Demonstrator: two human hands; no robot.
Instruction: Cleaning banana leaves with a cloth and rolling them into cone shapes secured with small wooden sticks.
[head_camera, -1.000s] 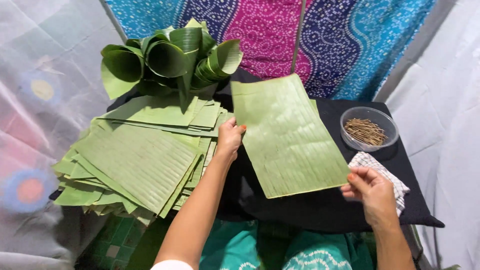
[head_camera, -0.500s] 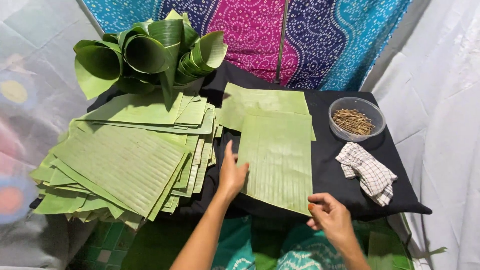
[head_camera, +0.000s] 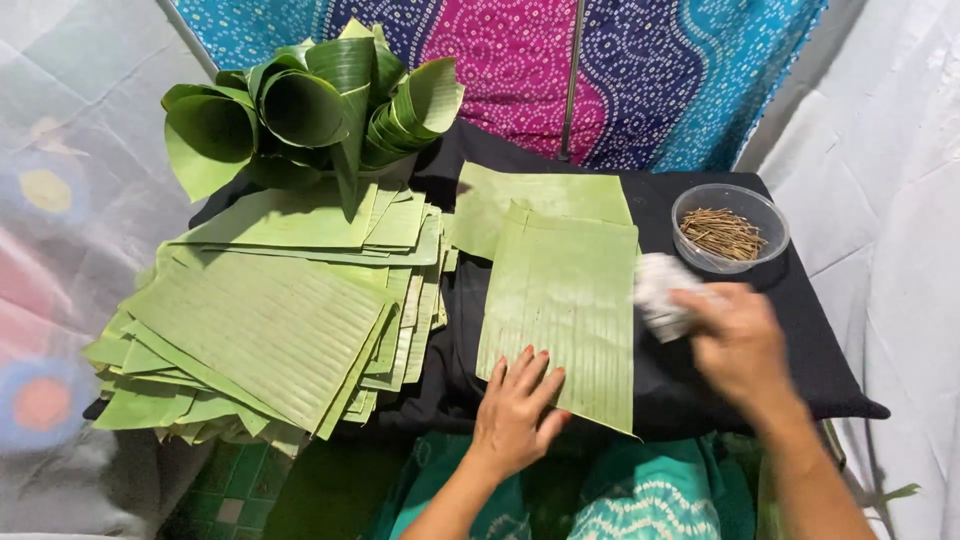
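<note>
- The left hand (head_camera: 515, 405) lies flat, fingers spread, on the near corner of a cut banana leaf (head_camera: 565, 300); its grip is released and only presses the leaf down.
- This leaf lies on the black cloth of the counter (head_camera: 800, 350). It stretches away from the left hand and partly covers a second leaf (head_camera: 500, 205) on the far side.
- The right hand (head_camera: 735, 340) is blurred. It is just to the right of the leaf edge, and its grip is closed around a white cloth (head_camera: 660, 295), which is at the leaf's right edge; I cannot tell if it touches.
- Beyond the right hand, near it but apart, stands a clear bowl (head_camera: 730, 228) with thin brown sticks (head_camera: 722, 235) inside.
- To the left of the left hand there is a big stack of flat leaves (head_camera: 270, 315); it hangs over the counter edge.
- Behind this stack, far from both hands, lie several leaf cones (head_camera: 310, 105) in a heap.
- A patterned curtain (head_camera: 520, 75) in blue and pink hangs behind the counter.
</note>
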